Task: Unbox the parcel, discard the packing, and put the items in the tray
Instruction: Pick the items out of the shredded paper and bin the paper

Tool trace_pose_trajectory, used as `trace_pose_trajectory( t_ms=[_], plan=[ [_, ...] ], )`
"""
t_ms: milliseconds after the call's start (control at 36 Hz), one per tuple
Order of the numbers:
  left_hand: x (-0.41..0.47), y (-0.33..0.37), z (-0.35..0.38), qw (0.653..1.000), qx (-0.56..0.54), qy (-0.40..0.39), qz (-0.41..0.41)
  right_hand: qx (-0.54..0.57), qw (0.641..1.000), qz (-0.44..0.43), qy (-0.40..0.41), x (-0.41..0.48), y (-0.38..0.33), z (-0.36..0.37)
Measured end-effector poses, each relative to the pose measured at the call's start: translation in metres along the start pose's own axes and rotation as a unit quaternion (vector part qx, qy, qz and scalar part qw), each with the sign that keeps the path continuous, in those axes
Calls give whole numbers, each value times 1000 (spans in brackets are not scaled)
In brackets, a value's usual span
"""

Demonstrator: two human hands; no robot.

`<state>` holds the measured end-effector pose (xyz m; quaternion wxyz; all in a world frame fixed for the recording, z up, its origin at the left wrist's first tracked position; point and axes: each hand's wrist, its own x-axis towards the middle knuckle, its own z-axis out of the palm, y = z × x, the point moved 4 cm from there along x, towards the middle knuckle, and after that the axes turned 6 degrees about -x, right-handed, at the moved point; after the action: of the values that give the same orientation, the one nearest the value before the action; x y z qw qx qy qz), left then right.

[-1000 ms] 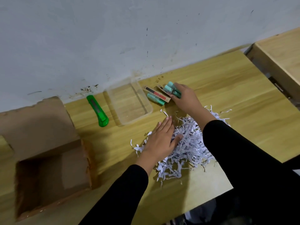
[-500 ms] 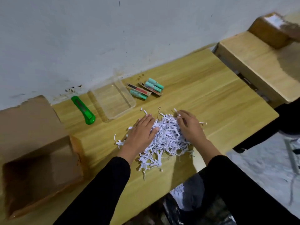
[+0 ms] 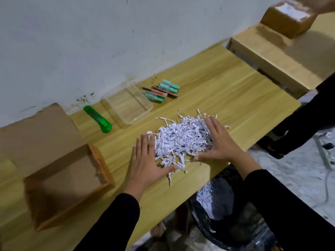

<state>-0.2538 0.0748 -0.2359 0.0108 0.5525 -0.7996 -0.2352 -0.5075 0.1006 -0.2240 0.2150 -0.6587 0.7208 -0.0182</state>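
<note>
We are finding no words, numbers or brand marks that can be read: the flat packets (image 3: 157, 92) beside the tray are showing red and dark panels too blurred to make out, the paper shreds (image 3: 181, 138) are carrying only dark specks of print, and the taped parcel (image 3: 288, 19) is giving nothing legible

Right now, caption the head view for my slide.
Left hand and right hand cup white shredded-paper packing on the wooden table; clear plastic tray sits empty.
</note>
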Motion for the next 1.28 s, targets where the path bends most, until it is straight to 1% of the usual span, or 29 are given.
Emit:
trace_pose_trajectory(
  t_ms=[139, 333, 417, 500, 583, 722, 833, 1000, 1139, 1278],
  plan=[
    [14, 9, 3, 998, -5, -29, 54, -7, 1000, -21, -19, 5, -19, 4],
    [41, 28, -10, 990, -34, -65, 121, -67, 995, -60, -45, 16, -45, -3],
    [50, 35, -16, 986, -27, -96, 130, -111, 990, -69, -48, 24, -50, -6],
    [59, 41, -20, 986, 6, -105, 131, -151, 984, -74, -53, 33, -56, -10],
    [66, 46, -23, 987, 45, -91, 124, -167, 981, -70, -65, 42, -62, -12],
    [68, 49, -24, 991, 35, -70, 108, -183, 977, -47, -98, 50, -68, -12],
    [65, 46, -19, 992, 7, -71, 105, -145, 982, -25, -121, 45, -70, -11],
    [54, 51, -12, 988, -59, -88, 109, -30, 992, 3, -122, 30, -67, -4],
    [46, 61, -7, 977, -79, -150, 128, 37, 993, 34, -105, 7, -67, 1],
    [36, 91, -3, 961, -70, -209, 169, 52, 991, 71, -102, -24, -51, -2]
  ],
)
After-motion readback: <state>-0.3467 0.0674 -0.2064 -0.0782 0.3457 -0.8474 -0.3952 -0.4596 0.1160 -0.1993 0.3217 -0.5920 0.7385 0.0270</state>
